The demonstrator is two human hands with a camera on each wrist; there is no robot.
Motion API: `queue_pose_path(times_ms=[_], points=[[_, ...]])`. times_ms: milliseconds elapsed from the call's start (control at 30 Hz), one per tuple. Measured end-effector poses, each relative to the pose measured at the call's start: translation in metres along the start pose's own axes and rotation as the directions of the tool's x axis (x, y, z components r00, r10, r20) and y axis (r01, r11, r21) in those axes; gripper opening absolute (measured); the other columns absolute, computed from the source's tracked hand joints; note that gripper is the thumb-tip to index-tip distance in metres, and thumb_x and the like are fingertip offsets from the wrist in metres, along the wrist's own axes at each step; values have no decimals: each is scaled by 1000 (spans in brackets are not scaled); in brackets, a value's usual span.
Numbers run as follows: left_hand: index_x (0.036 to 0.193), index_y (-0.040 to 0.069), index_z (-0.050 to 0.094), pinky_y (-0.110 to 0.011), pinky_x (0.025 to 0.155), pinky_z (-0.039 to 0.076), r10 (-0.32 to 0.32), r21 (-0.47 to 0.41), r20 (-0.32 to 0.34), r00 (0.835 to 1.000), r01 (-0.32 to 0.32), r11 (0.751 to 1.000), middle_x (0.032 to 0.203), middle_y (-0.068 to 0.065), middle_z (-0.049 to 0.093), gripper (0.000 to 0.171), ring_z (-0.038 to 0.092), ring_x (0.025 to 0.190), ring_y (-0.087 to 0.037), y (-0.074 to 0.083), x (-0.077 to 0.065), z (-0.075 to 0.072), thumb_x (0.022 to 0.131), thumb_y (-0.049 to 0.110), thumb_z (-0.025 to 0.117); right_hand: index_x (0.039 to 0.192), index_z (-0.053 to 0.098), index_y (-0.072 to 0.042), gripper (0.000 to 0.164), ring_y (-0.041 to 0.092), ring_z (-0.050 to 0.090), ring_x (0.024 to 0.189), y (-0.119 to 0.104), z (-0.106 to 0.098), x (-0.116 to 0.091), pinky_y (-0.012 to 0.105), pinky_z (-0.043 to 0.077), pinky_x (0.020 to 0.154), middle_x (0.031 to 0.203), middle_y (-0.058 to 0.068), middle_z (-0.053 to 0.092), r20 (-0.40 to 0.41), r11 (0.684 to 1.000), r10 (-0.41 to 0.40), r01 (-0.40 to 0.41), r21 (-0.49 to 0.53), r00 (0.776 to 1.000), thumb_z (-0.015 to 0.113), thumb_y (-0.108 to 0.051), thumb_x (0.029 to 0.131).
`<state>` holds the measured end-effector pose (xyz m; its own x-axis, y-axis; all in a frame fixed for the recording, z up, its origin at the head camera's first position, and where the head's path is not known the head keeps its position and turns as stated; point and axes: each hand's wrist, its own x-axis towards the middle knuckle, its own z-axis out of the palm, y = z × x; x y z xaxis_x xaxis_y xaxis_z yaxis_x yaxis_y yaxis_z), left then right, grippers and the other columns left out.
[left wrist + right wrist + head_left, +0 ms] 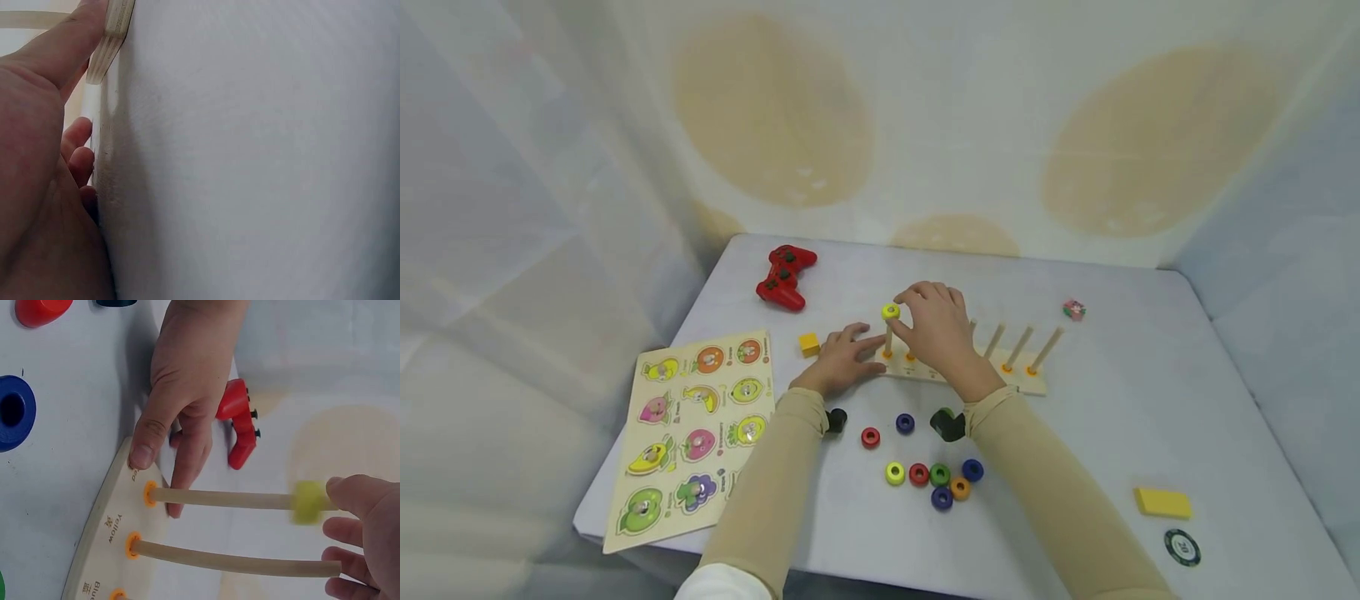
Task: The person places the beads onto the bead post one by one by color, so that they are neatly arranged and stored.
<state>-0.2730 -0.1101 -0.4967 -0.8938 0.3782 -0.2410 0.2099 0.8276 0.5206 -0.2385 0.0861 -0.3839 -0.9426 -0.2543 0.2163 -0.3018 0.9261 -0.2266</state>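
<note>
A wooden peg stand (958,375) with several upright pegs lies across the table; its labels include "Yellow" and "Blue". My left hand (842,360) holds its left end, thumb at the near edge and a finger at the far edge. A yellow ring (307,503) sits around the upper part of the leftmost peg (222,499), blurred in the right wrist view. Just beyond the ring, around the peg's tip, my right hand (938,325) has its fingers spread, with a small gap between thumb and ring. In the left wrist view, the stand's edge (112,40) meets my finger.
Loose rings, including a blue ring (905,424) and a red ring (870,437), lie before the stand. At left are a fruit puzzle board (681,387), a yellow cube (808,344) and a red game controller (785,277). A yellow block (1163,503) and a chip (1182,547) lie right.
</note>
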Motion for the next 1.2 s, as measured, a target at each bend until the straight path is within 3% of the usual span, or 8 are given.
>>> queue_pose_path(times_ms=[433, 533, 700, 767, 867, 1000, 1100, 1200], points=[[155, 47, 38, -62, 123, 21, -1, 5, 6, 1000, 1, 1000, 170, 3, 18, 67, 22, 151, -38, -3, 2, 1, 94, 59, 64, 128, 68, -16, 32, 33, 53, 133, 6, 1, -17, 55, 41, 112, 136, 7, 63, -16, 998, -24, 25, 55, 1000, 65, -32, 100], [155, 47, 38, -62, 123, 21, 11, 4, 7, 1000, -11, 1000, 170, 4, 17, 66, 21, 151, -36, -5, 3, 2, 94, 60, 63, 125, 69, -12, 30, 33, 55, 132, 10, 5, -26, 54, 46, 108, 136, 9, 62, -92, 993, -69, 77, 86, 993, 66, -26, 99], [155, 46, 39, -62, 123, 21, 31, -2, -11, 999, -31, 1000, 170, 3, 17, 65, 20, 152, -36, -4, 3, 1, 95, 58, 63, 121, 70, -9, 26, 31, 60, 127, 12, 17, -49, 49, 48, 109, 133, 11, 66, -238, 976, -176, 201, 88, 955, 69, -18, 97], [155, 45, 39, -62, 123, 20, 37, -6, -12, 999, -37, 999, 171, 3, 17, 65, 20, 152, -37, -3, 3, 1, 95, 57, 63, 121, 70, -10, 27, 28, 65, 120, 9, 22, -65, 46, 51, 106, 125, 8, 70, -195, 965, -226, 247, 89, 954, 71, -19, 96], [155, 45, 39, -62, 123, 21, 47, 2, -13, 999, -47, 999, 170, 2, 17, 65, 21, 152, -36, -3, 4, 0, 96, 56, 63, 122, 70, -16, 29, 20, 68, 109, 0, 33, -93, 40, 55, 99, 116, 0, 72, 2, 949, -299, 297, 104, 954, 71, -29, 96], [155, 43, 39, -61, 123, 21, 54, 3, -11, 998, -54, 999, 170, 2, 18, 66, 21, 151, -36, -3, 4, 0, 96, 56, 63, 123, 71, -22, 35, 14, 66, 106, -9, 50, -130, 37, 54, 96, 113, -6, 72, 255, 928, -371, 349, 129, 893, 70, -44, 95], [155, 43, 40, -60, 123, 20, 45, -8, -10, 999, -45, 999, 169, 2, 19, 65, 22, 151, -37, -2, 3, -1, 96, 55, 64, 119, 72, -24, 32, 13, 64, 108, -12, 61, -148, 37, 53, 97, 112, -8, 70, 299, 917, -399, 382, 115, 867, 72, -42, 94], [155, 43, 40, -60, 123, 21, 40, -6, -13, 999, -40, 999, 169, 2, 20, 65, 23, 150, -37, -1, 3, 0, 95, 55, 65, 116, 73, -25, 25, 12, 64, 107, -11, 66, -153, 36, 52, 96, 110, -9, 69, 275, 916, -400, 385, 109, 874, 74, -35, 93]])
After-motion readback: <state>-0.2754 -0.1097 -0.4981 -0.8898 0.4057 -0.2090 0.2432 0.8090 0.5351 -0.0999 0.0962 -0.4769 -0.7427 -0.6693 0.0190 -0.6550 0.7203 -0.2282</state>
